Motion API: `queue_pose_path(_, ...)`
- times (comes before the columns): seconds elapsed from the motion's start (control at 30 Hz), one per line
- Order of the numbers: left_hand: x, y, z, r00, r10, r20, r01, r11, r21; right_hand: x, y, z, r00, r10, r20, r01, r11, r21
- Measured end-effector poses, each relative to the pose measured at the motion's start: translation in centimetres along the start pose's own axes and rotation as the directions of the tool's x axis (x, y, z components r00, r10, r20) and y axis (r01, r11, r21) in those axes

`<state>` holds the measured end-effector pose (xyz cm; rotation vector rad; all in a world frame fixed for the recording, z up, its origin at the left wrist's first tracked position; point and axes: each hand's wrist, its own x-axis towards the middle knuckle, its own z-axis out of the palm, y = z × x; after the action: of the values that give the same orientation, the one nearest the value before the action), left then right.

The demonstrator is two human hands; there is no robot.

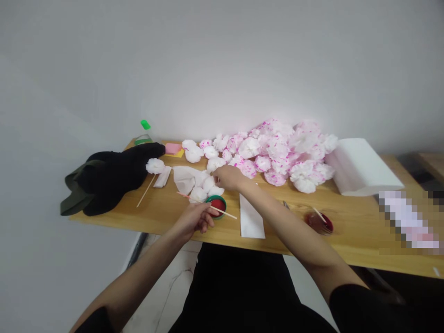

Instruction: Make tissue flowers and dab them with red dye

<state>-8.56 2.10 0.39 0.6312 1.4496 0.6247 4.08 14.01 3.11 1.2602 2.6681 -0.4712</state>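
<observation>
My left hand (198, 218) is closed around a thin wooden stick (226, 213) with a pinkish far end. The stick lies across the near side of a small green-rimmed tub of red colour (218, 204). Just beyond, my right hand (228, 177) reaches into a cluster of white tissue-paper flowers (198, 194), its bent fingers closed at one of them; the fingertips are partly hidden. A loose white tissue sheet (184, 178) spreads to the left of that cluster. Below my right forearm lies a folded white paper strip (252, 222).
Pink-edged tissue flowers (277, 150) are heaped along the wall. A white paper pack (360, 162) stands right of them. A dark red cup (319, 223) holds a stick. Left are a black cloth bag (118, 178), a white flower (155, 166), another stick (145, 190) and pink notes (172, 148).
</observation>
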Motion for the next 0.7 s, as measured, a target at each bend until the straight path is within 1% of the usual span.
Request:
queue_pose_path(0.17,0.0,0.0,0.0,1.000,-0.003,-0.002,0.003,1.000,0.002,-0.1,0.2,-0.1,0.999,-0.025,-0.024,0.025,0.999,0.032)
queue_pose_path(0.33,-0.1,0.0,0.1,1.000,-0.011,-0.002,0.011,1.000,-0.001,-0.1,-0.5,0.0,0.999,-0.036,-0.037,0.039,0.995,0.087)
queue_pose_path(0.43,-0.2,-0.1,0.0,1.000,-0.003,0.006,0.003,1.000,-0.006,0.0,-0.6,0.1,0.997,-0.005,-0.080,0.018,0.987,0.162)
queue_pose_path(0.5,-0.2,-0.1,-0.1,1.000,0.005,0.014,-0.005,1.000,-0.008,0.1,-0.1,-0.3,0.992,0.012,-0.125,0.020,0.969,0.247)
queue_pose_path(0.6,-0.2,-0.1,-0.2,1.000,0.002,0.015,-0.002,1.000,-0.011,0.4,1.3,-1.2,0.972,0.073,-0.225,0.027,0.911,0.413)
queue_pose_path(0.7,-0.1,0.0,-0.1,1.000,-0.023,0.002,0.023,1.000,-0.002,1.0,3.0,-1.8,0.918,0.237,-0.317,-0.012,0.819,0.574)
